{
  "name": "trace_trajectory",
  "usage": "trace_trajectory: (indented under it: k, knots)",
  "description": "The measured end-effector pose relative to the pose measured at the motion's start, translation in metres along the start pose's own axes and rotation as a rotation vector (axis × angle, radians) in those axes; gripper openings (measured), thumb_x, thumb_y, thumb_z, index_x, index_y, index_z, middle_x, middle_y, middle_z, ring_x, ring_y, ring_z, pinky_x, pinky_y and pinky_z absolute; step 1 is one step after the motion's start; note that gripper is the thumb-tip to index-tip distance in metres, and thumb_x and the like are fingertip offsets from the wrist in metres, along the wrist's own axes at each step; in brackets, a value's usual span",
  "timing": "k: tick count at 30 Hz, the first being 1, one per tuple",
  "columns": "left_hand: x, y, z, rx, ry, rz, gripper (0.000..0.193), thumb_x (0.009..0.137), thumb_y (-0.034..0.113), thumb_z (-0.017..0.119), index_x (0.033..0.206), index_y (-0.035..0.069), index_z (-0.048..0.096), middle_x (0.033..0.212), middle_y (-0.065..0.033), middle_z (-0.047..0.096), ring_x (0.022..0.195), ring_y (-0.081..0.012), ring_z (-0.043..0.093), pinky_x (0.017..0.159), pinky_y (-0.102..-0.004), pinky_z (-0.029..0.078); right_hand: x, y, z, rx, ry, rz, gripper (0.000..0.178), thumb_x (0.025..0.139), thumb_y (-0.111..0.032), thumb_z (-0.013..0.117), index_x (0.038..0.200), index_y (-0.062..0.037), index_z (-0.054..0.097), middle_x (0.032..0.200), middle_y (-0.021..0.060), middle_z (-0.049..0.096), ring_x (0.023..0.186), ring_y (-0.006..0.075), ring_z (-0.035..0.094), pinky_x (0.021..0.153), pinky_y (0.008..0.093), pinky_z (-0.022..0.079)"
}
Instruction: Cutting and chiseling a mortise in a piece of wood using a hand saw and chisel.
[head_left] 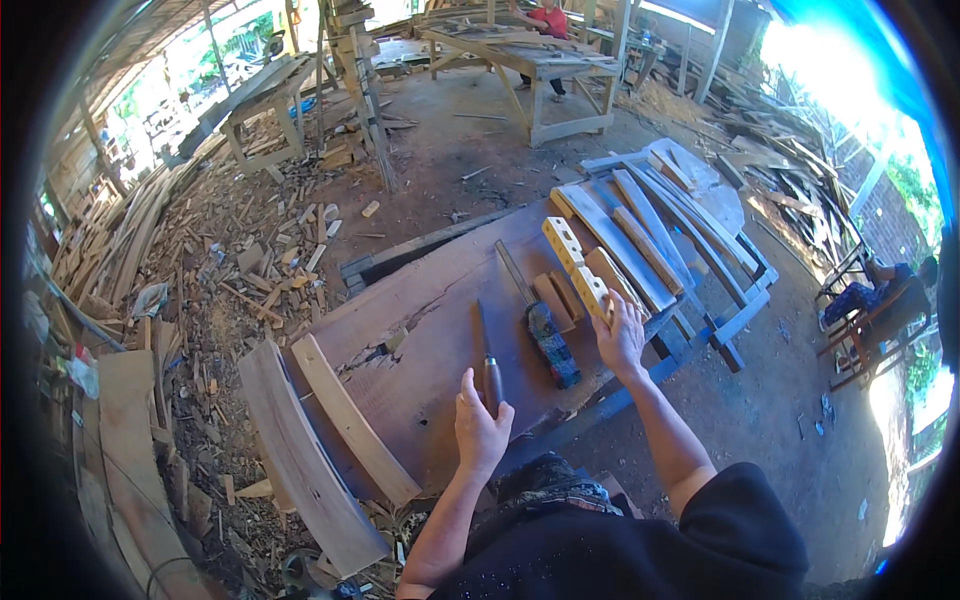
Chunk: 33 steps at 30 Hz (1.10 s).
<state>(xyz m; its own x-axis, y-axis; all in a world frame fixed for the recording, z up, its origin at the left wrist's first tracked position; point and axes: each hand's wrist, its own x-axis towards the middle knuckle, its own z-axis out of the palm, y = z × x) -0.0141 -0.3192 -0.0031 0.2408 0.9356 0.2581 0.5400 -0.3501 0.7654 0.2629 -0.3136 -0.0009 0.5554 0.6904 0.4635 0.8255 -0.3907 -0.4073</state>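
Yellow bar [573,258]: over the bench [430,285]; resting or lifted, cannot tell;
Right grip [622,335]: pinching its near end, presumably for control;
Left grip [482,430]: spread beside the bladed tool [492,384]; contact unclear;
Bladed tool: handle toward person, likely for easy reach

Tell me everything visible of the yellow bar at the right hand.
The yellow bar is long, narrow and straight, perhaps plastic or painted, with spaced spots or openings too small to make out. It slants over the wooden slab, far end leftward, near end at the right hand, which appears to grip it. Whether it rests on anything is unclear.
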Motion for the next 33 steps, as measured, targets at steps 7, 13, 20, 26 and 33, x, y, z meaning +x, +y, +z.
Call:
trace_trajectory:
  k: [7, 13, 20, 26, 33]
  knots:
    - [-0.01, 0.029, -0.023, 0.353, -0.225, -0.116, 0.071, 0.08, 0.018, 0.066, 0.142, 0.005, 0.034, 0.105, -0.0228, 0.054, 0.093, -0.0393, 0.059, 0.077, -0.048, 0.051, -0.03, -0.042, -0.04, 0.309, -0.124, -0.172, 0.057, 0.081, -0.019, 0.07, 0.133, -0.0086, 0.049, 0.108, 0.0125, 0.06, 0.1, 0.0329, 0.054, 0.088, 0.0429, 0.043]
    - [-0.039, -0.022, -0.039, -0.031, -0.095, -0.192, 0.058, 0.084, 0.02, 0.065, 0.135, 0.001, 0.044, 0.102, -0.0215, 0.062, 0.087, -0.0335, 0.064, 0.08, -0.0407, 0.052, -0.045, -0.085, -0.037, 0.428, -0.277, -0.248, 0.057, 0.081, -0.02, 0.071, 0.133, -0.0103, 0.049, 0.107, 0.012, 0.061, 0.101, 0.0323, 0.055, 0.09, 0.0421, 0.043]
    - [-0.087, 0.007, -0.181, -0.058, 0.123, -0.307, 0.038, 0.077, 0.005, 0.071, 0.114, 0.001, 0.062, 0.1, -0.0077, 0.066, 0.094, -0.0189, 0.063, 0.087, -0.0326, 0.049, -0.053, -0.105, -0.025, 0.454, -0.371, -0.424, 0.056, 0.08, -0.018, 0.072, 0.131, -0.0112, 0.05, 0.104, 0.0095, 0.06, 0.097, 0.0297, 0.053, 0.088, 0.039, 0.044]
    - [-0.095, 0.017, -0.244, 0.039, 0.319, -0.342, 0.024, 0.075, 0.006, 0.076, 0.095, 0.003, 0.062, 0.087, -0.005, 0.062, 0.083, -0.0151, 0.06, 0.078, -0.03, 0.048, -0.06, -0.116, -0.007, 0.409, -0.544, -0.831, 0.051, 0.081, -0.02, 0.07, 0.127, -0.0119, 0.052, 0.106, 0.0068, 0.06, 0.102, 0.027, 0.054, 0.09, 0.0409, 0.04]
    - [-0.057, 0.026, -0.224, -0.166, 0.505, -0.086, 0.036, 0.086, 0.012, 0.071, 0.116, -0.001, 0.054, 0.103, -0.0103, 0.06, 0.097, -0.0166, 0.056, 0.091, -0.03, 0.043, -0.053, -0.101, -0.024, 0.44, -0.585, -0.752, 0.042, 0.085, -0.025, 0.067, 0.124, -0.0119, 0.056, 0.112, 0.0103, 0.058, 0.106, 0.0289, 0.053, 0.093, 0.0415, 0.038]
